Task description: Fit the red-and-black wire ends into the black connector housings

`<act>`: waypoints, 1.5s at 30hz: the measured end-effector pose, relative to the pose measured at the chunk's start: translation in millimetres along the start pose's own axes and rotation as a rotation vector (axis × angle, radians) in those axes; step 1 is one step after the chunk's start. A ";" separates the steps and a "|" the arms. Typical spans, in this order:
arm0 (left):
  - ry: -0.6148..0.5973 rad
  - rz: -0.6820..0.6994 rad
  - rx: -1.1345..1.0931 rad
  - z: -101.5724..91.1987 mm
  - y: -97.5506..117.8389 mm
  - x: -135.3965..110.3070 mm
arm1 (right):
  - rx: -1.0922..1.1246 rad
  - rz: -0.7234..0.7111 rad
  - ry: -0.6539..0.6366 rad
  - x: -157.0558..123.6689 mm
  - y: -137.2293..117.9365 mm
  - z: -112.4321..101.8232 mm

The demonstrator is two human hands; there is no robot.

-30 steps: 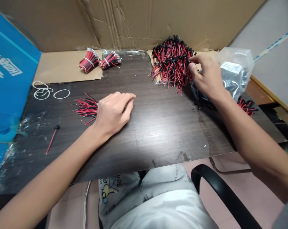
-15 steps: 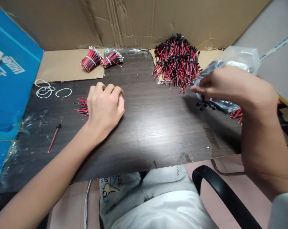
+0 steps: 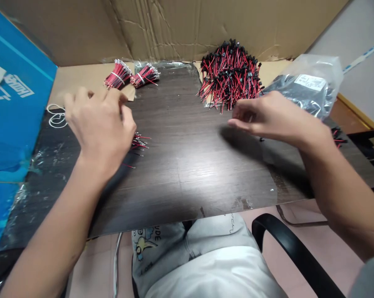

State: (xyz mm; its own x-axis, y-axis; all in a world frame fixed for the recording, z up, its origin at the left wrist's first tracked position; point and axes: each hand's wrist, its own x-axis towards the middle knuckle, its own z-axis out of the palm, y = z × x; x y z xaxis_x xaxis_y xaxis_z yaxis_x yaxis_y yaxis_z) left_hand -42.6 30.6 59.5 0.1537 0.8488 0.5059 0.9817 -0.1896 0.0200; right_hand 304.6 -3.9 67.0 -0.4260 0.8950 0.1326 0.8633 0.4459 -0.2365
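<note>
My left hand (image 3: 97,124) hovers over the left of the dark board (image 3: 190,174), smeared by motion, its fingers pointing toward white rubber bands (image 3: 55,118). A small loose bunch of red and black wires (image 3: 139,142) sticks out from under its thumb side; whether the hand grips it is unclear. My right hand (image 3: 267,118) hangs above the board in front of the big pile of red and black wires with black connectors (image 3: 230,70). Its fingertips are pinched together, and what they hold is too small to see.
Two banded wire bundles (image 3: 117,78) (image 3: 145,74) lie at the back. A clear plastic bag of dark parts (image 3: 311,87) sits at the right, a blue box (image 3: 13,103) at the left. Cardboard (image 3: 174,25) walls the back. A black chair arm (image 3: 286,244) curves below.
My left hand rose and swung left toward the rubber bands; the small wire bunch now lies further right. My right hand left the pile and bag and came toward the board's middle.
</note>
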 end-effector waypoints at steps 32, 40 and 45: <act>-0.369 0.323 -0.174 31.9 -26.5 3.9 | 0.339 -0.153 0.155 8.3 -25.3 65.9; -0.301 0.267 -0.216 26.8 -11.6 5.4 | 0.350 -0.163 0.164 8.0 -24.6 66.5; -0.264 0.216 -0.176 20.5 -6.4 3.8 | 0.351 -0.153 0.206 7.8 -24.4 68.6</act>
State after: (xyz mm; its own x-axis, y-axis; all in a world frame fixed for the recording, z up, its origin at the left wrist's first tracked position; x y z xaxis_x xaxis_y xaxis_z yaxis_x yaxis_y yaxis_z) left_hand -46.0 45.2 43.6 0.4013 0.8735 0.2755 0.8925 -0.4405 0.0966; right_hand 261.7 -6.9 7.8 -0.4483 0.8125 0.3727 0.6347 0.5829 -0.5073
